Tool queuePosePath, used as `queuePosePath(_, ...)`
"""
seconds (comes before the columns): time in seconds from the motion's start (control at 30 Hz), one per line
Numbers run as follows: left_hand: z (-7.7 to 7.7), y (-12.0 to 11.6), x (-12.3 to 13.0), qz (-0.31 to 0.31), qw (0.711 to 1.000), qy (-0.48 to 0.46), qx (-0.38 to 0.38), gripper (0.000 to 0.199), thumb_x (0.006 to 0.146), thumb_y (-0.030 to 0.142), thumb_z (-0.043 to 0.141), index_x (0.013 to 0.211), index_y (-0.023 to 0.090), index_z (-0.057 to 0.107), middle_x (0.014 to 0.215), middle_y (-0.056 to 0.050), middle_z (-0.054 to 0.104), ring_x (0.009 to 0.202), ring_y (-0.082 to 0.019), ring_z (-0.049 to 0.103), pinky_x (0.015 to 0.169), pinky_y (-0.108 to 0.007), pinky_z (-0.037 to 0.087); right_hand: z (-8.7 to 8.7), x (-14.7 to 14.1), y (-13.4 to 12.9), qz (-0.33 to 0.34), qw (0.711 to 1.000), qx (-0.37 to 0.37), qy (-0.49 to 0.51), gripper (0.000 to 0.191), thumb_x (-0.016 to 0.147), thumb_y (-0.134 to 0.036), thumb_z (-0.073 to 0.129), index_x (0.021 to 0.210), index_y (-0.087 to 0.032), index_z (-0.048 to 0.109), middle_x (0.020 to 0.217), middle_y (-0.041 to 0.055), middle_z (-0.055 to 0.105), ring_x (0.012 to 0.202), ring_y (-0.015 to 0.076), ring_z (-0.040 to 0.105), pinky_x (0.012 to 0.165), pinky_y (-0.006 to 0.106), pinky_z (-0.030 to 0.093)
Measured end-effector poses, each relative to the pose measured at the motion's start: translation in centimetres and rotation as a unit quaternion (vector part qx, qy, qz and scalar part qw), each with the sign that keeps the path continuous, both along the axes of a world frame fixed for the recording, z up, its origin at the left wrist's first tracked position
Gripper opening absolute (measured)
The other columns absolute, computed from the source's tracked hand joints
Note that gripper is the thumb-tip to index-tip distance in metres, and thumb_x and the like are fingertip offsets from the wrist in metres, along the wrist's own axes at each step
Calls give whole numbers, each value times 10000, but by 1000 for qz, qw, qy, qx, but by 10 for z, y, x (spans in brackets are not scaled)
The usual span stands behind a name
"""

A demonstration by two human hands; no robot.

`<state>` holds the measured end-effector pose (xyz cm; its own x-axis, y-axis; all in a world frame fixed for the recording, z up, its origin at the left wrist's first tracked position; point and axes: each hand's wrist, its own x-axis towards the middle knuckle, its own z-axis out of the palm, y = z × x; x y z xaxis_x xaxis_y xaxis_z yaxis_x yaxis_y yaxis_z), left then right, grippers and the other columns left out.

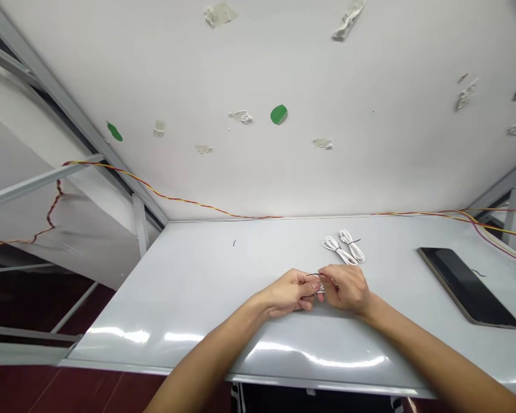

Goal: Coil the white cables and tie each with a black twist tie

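Note:
My left hand is closed on a white cable, pinching it between thumb and fingers; most of the cable is hidden by the hands. A thin black twist tie runs across the top of that cable. On the other end of the tie, my right hand has its thumb and fingers pressed together. Just beyond the hands lie two coiled white cables, one on the left and one on the right, each bound at its middle with a black tie.
A dark tablet-like slab lies on the right of the glossy grey table. Small black tie pieces rest at the back left and by the slab. Twisted red-yellow wires run along the wall's foot. Metal frame bars stand at left.

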<state>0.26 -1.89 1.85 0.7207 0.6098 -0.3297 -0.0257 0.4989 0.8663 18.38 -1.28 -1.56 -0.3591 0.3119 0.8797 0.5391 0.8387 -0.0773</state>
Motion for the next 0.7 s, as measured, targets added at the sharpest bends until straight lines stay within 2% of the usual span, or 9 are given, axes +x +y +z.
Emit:
queuePosePath(0.13,-1,0,-1,-26,996,50,75,451,794,587,664,786,139,612,773,-7,543,586,-77,367,592,-250,323,0,2,-1,-40,999,-10,-24,176,876,-87,486,957,-223,562,544,-45,579,413,111,497,442,257,358)
queuePosePath(0.23,-1,-1,0,-44,981,98,160,395,899,531,541,831,149,612,831,-26,573,618,-98,437,623,-259,373,-3,1,-1,-78,996,-53,6,161,907,-110,482,938,-228,586,578,-30,621,402,107,501,433,256,362)
queuePosePath(0.37,-1,-5,6,3,938,161,307,339,966,376,427,747,164,574,721,-12,535,639,-127,440,639,-255,370,-6,0,1,-109,986,-121,33,130,941,-152,485,942,-205,604,590,-17,628,378,104,487,414,266,313)
queuePosePath(0.47,0,-9,11,41,898,193,393,308,973,296,387,787,175,600,749,-26,553,715,-160,484,703,-269,387,-7,0,3,-123,983,-132,44,119,955,-168,485,947,-199,599,586,-17,616,368,102,476,418,268,306)
queuePosePath(0.63,2,-15,13,56,879,189,433,310,989,267,357,1135,187,618,1017,-91,624,937,-221,560,860,-330,421,-2,1,5,-125,974,-167,91,129,977,-227,478,953,-208,603,598,-7,627,374,111,472,414,273,296)
queuePosePath(0.7,3,-16,13,52,876,186,442,323,995,274,356,1192,183,595,1063,-106,617,983,-235,558,889,-345,419,1,0,4,-128,969,-185,103,125,983,-245,474,971,-203,591,561,-18,603,367,115,462,411,275,300)
